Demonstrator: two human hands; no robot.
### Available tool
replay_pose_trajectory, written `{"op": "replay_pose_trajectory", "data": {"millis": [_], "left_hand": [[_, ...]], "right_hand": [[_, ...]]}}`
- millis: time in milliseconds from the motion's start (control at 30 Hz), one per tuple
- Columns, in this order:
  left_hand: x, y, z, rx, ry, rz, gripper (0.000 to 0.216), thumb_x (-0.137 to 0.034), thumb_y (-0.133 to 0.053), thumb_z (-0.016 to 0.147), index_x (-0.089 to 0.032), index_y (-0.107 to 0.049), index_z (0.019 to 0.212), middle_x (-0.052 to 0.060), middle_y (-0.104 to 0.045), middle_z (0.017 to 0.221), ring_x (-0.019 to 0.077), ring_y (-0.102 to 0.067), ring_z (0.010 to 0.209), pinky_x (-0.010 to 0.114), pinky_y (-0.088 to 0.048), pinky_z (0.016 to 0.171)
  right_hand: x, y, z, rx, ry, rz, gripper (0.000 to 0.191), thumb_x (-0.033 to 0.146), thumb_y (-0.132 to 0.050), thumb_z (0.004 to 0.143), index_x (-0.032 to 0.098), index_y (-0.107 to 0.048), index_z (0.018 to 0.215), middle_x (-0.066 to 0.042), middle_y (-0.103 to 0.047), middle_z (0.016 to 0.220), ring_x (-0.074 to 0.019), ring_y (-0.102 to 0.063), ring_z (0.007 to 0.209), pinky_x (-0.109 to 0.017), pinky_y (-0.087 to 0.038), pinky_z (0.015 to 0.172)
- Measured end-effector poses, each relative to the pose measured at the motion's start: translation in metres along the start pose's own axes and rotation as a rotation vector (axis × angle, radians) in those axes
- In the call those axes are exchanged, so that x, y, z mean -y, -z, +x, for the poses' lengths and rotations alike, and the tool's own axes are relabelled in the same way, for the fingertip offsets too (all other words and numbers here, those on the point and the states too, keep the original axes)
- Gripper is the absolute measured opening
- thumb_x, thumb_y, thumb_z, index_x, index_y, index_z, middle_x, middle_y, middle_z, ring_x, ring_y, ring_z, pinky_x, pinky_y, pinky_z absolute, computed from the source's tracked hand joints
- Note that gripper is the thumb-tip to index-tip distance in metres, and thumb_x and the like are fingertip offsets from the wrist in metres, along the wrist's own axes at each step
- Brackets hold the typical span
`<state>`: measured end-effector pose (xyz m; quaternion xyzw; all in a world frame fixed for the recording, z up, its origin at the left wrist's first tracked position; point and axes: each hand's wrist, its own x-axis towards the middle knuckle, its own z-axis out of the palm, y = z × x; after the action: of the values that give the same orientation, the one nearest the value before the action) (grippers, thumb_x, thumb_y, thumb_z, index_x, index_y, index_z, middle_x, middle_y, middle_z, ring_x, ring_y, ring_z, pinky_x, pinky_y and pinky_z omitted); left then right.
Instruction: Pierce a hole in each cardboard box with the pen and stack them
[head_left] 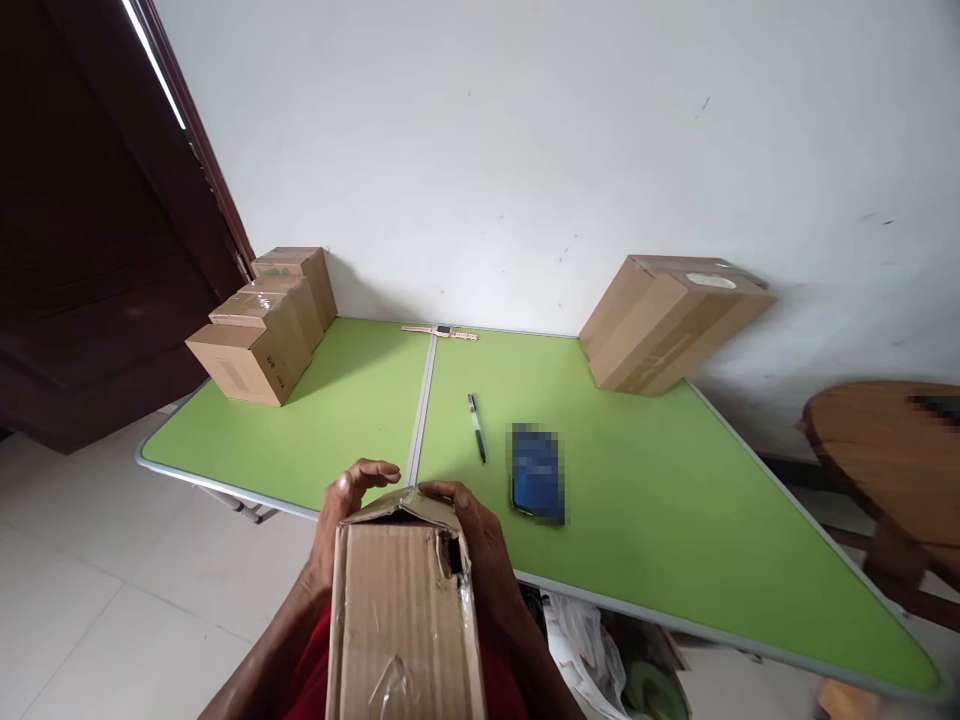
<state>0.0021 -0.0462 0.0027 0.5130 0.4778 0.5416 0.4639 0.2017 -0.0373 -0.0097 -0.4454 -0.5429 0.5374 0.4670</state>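
Note:
A worn cardboard box (394, 610) is close in front of me, at the near edge of the green table. Its far end bulges at the flaps, and a ragged hole shows at the far right corner. My left hand (337, 515) presses against the box's left side, its fingers bent over the far end. On the opposite side, my right hand (484, 540) grips the box with fingers curled over the top flap. Clear tape glints on the near part of the box. Its underside is hidden.
On the green table (637, 520) lie a pen (477, 428) and a blurred blue object (537, 474). Several cardboard boxes (255, 350) line the left side. A larger carton (667, 325) leans at the back right. By the wall lies a watch (442, 330). A wooden stool (885, 440) stands right.

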Motion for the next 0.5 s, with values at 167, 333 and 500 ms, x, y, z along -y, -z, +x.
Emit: {"op": "replay_pose_trajectory", "data": {"millis": [167, 333, 500], "left_hand": [[-0.065, 0.017, -0.007, 0.358, -0.071, 0.083, 0.064, -0.074, -0.049, 0.103, -0.023, -0.076, 0.131, 0.012, -0.073, 0.125, 0.0329, -0.068, 0.119, 0.046, -0.052, 0.105], [-0.110, 0.003, -0.019, 0.417, -0.124, 0.541, 0.036, -0.044, -0.065, 0.106, -0.030, -0.070, 0.139, 0.007, -0.073, 0.127, 0.0235, -0.071, 0.113, 0.035, -0.055, 0.095], [-0.119, -0.022, -0.025, 0.341, -0.219, 0.857, 0.028, -0.040, -0.063, 0.106, -0.025, -0.071, 0.128, 0.006, -0.075, 0.111, 0.0241, -0.073, 0.093, 0.037, -0.057, 0.079]], "right_hand": [[0.044, 0.014, -0.029, 0.111, 0.191, 0.017, 0.044, 0.060, -0.052, 0.106, 0.029, -0.074, 0.128, -0.007, -0.075, 0.133, -0.0279, -0.069, 0.125, -0.038, -0.052, 0.107], [0.070, 0.018, -0.046, 0.093, 0.234, -0.254, 0.041, 0.044, -0.058, 0.105, 0.026, -0.069, 0.139, -0.010, -0.073, 0.142, -0.0278, -0.069, 0.130, -0.039, -0.054, 0.112], [0.072, 0.010, -0.050, 0.055, 0.269, -0.372, 0.047, 0.035, -0.054, 0.104, 0.023, -0.066, 0.148, -0.012, -0.071, 0.147, -0.0304, -0.068, 0.136, -0.043, -0.056, 0.114]]}}
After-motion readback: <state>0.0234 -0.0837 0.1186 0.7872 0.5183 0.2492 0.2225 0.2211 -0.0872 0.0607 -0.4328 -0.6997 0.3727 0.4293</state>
